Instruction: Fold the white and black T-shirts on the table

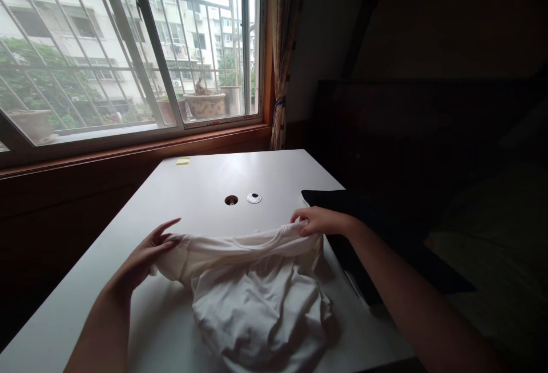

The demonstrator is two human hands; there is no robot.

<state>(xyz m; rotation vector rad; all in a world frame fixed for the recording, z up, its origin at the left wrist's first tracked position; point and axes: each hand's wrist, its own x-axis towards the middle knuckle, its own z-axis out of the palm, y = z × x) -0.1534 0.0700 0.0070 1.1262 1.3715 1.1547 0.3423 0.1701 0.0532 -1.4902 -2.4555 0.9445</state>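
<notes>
A white T-shirt (pixel 261 304) lies rumpled on the white table (pixel 205 184), its upper edge with a curved neckline lifted and stretched between my hands. My left hand (pixel 152 247) pinches the left end of that edge, index finger pointing outward. At the right end, my right hand (pixel 317 221) grips the fabric between thumb and fingers. The lower part of the shirt is bunched in folds towards me. Some of the cloth behind my fingers is hidden.
Beyond the shirt are a round hole (pixel 231 200) in the tabletop and a round cover (pixel 254 198). A yellow sticky note (pixel 183 161) lies near the far edge. Dark cloth (pixel 325 199) hangs over the right edge. A window (pixel 205 47) and curtain (pixel 280 76) stand behind.
</notes>
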